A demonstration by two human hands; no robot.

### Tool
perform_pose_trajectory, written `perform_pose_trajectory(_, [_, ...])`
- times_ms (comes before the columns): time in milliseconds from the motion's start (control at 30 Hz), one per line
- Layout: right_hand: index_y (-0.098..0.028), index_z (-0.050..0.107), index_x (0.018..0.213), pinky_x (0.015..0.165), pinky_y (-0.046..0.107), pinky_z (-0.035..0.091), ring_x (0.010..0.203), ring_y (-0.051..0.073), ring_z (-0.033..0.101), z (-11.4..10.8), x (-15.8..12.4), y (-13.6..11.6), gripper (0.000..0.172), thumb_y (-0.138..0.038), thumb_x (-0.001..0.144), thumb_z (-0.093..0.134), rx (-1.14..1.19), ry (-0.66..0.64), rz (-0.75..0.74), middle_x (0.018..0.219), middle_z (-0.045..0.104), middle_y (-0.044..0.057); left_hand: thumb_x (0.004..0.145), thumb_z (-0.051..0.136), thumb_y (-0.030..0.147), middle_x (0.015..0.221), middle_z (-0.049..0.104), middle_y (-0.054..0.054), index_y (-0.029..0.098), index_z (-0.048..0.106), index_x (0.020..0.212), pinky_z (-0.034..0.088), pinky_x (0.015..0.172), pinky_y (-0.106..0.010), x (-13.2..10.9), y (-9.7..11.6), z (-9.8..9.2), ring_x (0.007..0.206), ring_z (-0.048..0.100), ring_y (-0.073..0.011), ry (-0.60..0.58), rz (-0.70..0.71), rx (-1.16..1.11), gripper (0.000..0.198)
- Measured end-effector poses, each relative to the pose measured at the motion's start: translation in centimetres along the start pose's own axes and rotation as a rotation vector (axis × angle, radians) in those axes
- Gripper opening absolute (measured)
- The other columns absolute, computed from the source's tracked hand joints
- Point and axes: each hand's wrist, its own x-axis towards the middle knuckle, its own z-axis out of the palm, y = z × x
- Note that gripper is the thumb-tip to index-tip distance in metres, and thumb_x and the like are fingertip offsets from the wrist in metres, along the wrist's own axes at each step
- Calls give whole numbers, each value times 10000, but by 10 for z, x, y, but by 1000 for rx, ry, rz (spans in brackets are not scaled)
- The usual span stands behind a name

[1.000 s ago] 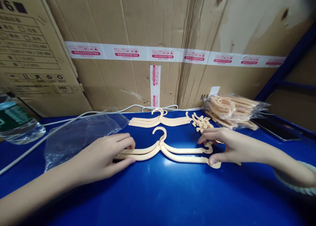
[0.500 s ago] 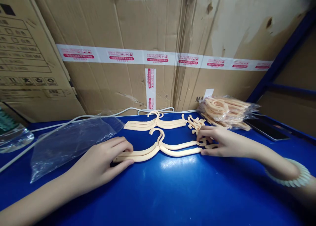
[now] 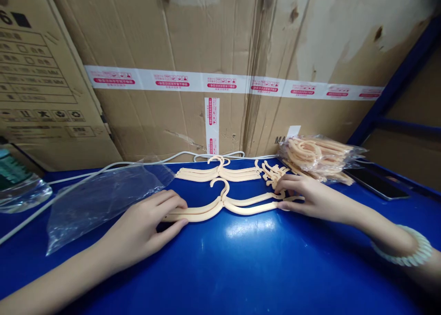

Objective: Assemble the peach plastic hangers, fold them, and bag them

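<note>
left grip [image 3: 151, 221]: curled, clasping | right grip [image 3: 301, 196]: pinching | forearms [image 3: 74, 271]: angled inward

On table [image 3: 220, 271], between left hand [image 3: 148, 221] and right hand [image 3: 303, 194]: front hangers [image 3: 251, 209]. Behind: rear hangers [image 3: 200, 174], then cardboard box [image 3: 165, 117]. Right of rear hangers: hook pieces [image 3: 271, 171], bagged hangers [image 3: 320, 153], smartphone [image 3: 377, 183]. Left: plastic bag [image 3: 103, 200], then bottle [image 3: 24, 182].

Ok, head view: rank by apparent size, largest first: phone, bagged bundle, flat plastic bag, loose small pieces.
Flat plastic bag
Bagged bundle
Smallest: phone and loose small pieces, too close to rank
</note>
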Motion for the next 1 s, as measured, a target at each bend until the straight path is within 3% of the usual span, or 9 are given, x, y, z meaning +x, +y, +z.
perform_pose_trajectory(233, [-187,640,904,687,308,457,775,195,608,-8,-1,-2,232,-389,923,527,-5,80,-6,881,657,68,900,510,242,1035,632,-79,193,596,1017,501,830,-330,0,0,-1,953,590,-211,46,43,-66,153])
perform_pose_trajectory(433, [-190,651,838,599,271,427,682,175,590,-9,-2,0,164,-350,846,617,27,-53,11,790,663,43,933,470,204,1030,606,-77,192,598,907,482,817,-321,0,-1,0,958,579,-198,-19,79,-93,132])
perform_pose_trajectory(767, [-187,632,798,555,256,372,610,156,545,3,1,1,208,-357,894,560,17,-35,12,702,627,24,948,478,223,994,628,-60,196,603,951,484,796,-315,1,-14,0,910,605,-184,9,75,-79,128])
perform_pose_trajectory(1000, [-185,628,817,561,254,374,611,150,536,7,2,1,187,-332,905,553,31,-19,2,709,618,17,921,473,222,983,627,-60,199,573,887,470,795,-335,0,-7,-3,895,603,-199,-2,53,-6,107])
